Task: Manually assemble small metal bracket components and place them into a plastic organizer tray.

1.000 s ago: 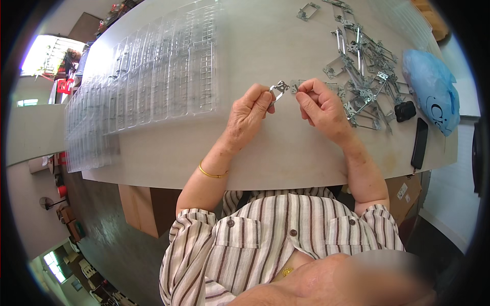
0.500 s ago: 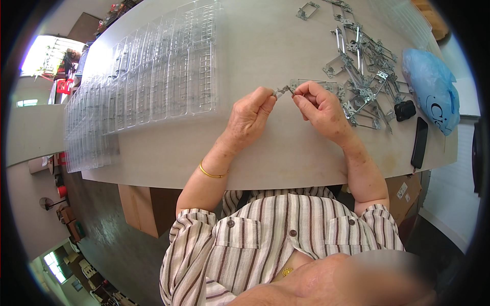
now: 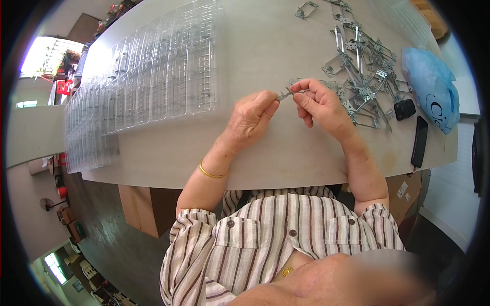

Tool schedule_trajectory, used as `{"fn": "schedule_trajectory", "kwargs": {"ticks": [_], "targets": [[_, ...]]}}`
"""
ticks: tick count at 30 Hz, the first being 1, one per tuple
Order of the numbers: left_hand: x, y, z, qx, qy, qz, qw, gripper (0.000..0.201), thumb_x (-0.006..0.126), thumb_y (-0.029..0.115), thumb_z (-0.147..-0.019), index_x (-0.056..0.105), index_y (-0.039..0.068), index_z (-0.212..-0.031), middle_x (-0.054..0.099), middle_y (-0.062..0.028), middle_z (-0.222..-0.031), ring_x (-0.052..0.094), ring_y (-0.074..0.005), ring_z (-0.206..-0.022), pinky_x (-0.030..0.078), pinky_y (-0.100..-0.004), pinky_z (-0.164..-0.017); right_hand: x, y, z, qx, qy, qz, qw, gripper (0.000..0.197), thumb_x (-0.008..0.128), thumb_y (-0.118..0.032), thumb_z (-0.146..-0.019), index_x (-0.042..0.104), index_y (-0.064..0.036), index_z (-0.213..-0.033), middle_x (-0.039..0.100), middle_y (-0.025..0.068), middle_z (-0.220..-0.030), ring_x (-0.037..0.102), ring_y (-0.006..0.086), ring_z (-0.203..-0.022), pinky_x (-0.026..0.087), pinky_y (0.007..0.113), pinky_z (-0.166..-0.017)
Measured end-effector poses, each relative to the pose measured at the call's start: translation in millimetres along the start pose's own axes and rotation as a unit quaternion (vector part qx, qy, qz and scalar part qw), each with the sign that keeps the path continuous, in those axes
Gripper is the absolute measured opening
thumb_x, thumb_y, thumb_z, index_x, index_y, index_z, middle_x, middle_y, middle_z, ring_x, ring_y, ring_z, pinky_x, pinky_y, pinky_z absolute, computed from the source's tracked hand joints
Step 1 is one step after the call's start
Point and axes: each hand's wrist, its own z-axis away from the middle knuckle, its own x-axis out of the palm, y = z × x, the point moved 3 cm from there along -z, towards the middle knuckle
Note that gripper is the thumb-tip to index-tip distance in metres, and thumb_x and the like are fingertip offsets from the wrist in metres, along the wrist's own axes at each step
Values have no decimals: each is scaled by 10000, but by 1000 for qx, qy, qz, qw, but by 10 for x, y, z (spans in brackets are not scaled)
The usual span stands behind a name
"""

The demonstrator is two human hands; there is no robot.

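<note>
A small grey metal bracket part (image 3: 284, 95) is held up between my two hands, over the middle of the table. Its left end is pinched between the thumb and fingers of my left hand (image 3: 250, 118). My right hand (image 3: 321, 104) grips the other end with thumb and forefinger, the remaining fingers curled loosely below. Most of the part is covered by fingertips, so its full shape is hidden. Just beyond my right hand lies a loose heap of similar metal brackets with thin rods (image 3: 365, 92). One separate bracket frame (image 3: 307, 10) rests at the far side.
Stacked clear plastic trays (image 3: 168, 76) with thin parts in their slots cover the table's left. On the right are a blue plastic bag (image 3: 434, 86), a small black object (image 3: 405, 109) and a black phone-like slab (image 3: 419, 142). A cardboard box (image 3: 140, 206) stands below the table edge.
My right fingers have shifted slightly and opened out a little below the pinch. The metal part has turned a little between my hands, and more of it shows.
</note>
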Motion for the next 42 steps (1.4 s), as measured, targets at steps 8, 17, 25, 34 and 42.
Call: {"fn": "schedule_trajectory", "kwargs": {"ticks": [8, 17, 25, 34, 42], "targets": [[0, 33, 7, 22, -30, -1, 999, 101, 575, 93, -999, 597, -1, -968, 589, -97, -750, 556, -227, -644, 458, -338, -615, -19, 60, -37, 43, -105, -146, 983, 287, 518, -301, -1059, 608, -33, -1115, 631, 29, -721, 575, 97, -531, 465, 221, -519], [55, 83, 37, 1, -62, 45, 997, 75, 589, 78, -974, 607, 9, -950, 606, -84, -762, 575, -227, -671, 472, -338, -638, -46, 41, -7, 34, 4, -35, 999, 262, 523, -314, -1042, 558, -62, -976, 601, 30, -644, 535, 84, -465, 402, 233, -413], [31, 111, 35, -1, -105, 82, 991, 98, 577, 101, -1000, 615, 20, -960, 608, -48, -777, 541, -144, -693, 459, -304, -646, -54, 12, -2, 19, 41, -20, 999, 257, 512, -305, -1051, 549, -58, -988, 596, 12, -659, 489, 66, -459, 387, 222, -409], [8, -24, 29, -161, 44, 162, 973, 217, 497, 205, -1076, 593, 51, -958, 606, 6, -797, 485, -81, -710, 427, -244, -639, 28, -19, 25, -11, 18, -35, 999, 186, 569, -221, -1030, 582, -38, -1058, 602, 8, -694, 491, 52, -490, 392, 216, -436], [39, -31, 32, -93, 42, 82, 991, 164, 528, 151, -1055, 580, 26, -962, 596, -38, -772, 513, -125, -675, 449, -287, -623, 86, -16, 26, 5, -34, -24, 999, 198, 585, -209, -1021, 603, -17, -1065, 609, 17, -702, 512, 57, -499, 409, 220, -440]]}}
